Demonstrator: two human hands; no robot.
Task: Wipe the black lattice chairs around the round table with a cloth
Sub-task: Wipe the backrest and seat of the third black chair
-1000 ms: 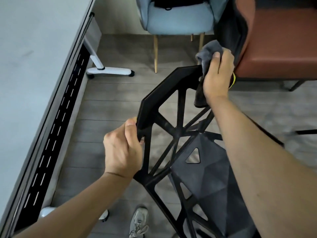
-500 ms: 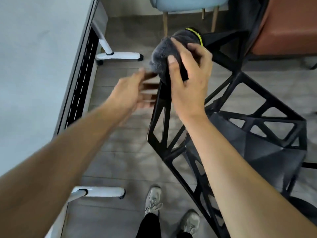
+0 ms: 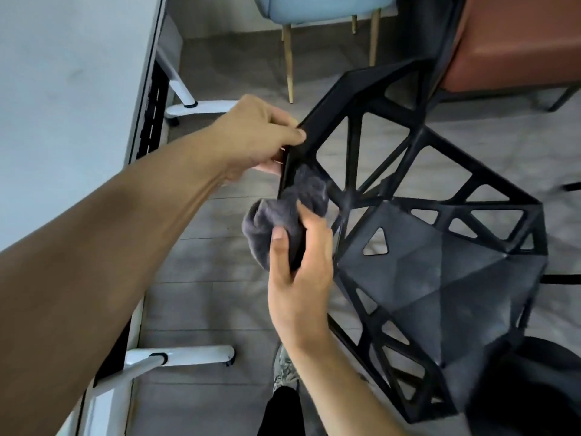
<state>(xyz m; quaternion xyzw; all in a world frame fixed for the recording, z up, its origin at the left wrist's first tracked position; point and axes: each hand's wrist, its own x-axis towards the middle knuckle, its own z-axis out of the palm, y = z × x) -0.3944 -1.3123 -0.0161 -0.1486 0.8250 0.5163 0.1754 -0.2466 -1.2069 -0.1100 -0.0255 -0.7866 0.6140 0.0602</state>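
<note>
Black lattice chair [image 3: 424, 234] is standing on the wood floor [image 3: 220, 278], just beside the pale desk [image 3: 63, 89] at left, seat facing the camera, backrest frame toward the top of view. Grey cloth [image 3: 283, 215] is bunched and pressing against the left upright of the chair's back frame, low on that edge, near where it meets the seat.

Right hand [image 3: 298, 278] is gripping the cloth, thumb and fingers curled round the bundle, grip pinching it onto the frame edge. Left hand [image 3: 261, 133] is holding the upper left corner of the backrest, fingers wrapped over the rim, grip closed on the chair, steadying it.

Progress, judging only from this: wiping is underway on one chair, working the left side of the back frame. Seat panel, right-side struts and legs are likely still waiting; can't tell from surface look what is already clean. No round table or other black chairs are clearly showing, so the rest of the set is probably still to do.

Around: blue chair [image 3: 314, 11] with wooden legs at top, brown seat [image 3: 518, 42] at top right, desk's white feet [image 3: 188, 355], person's shoe [image 3: 284, 366] below.
</note>
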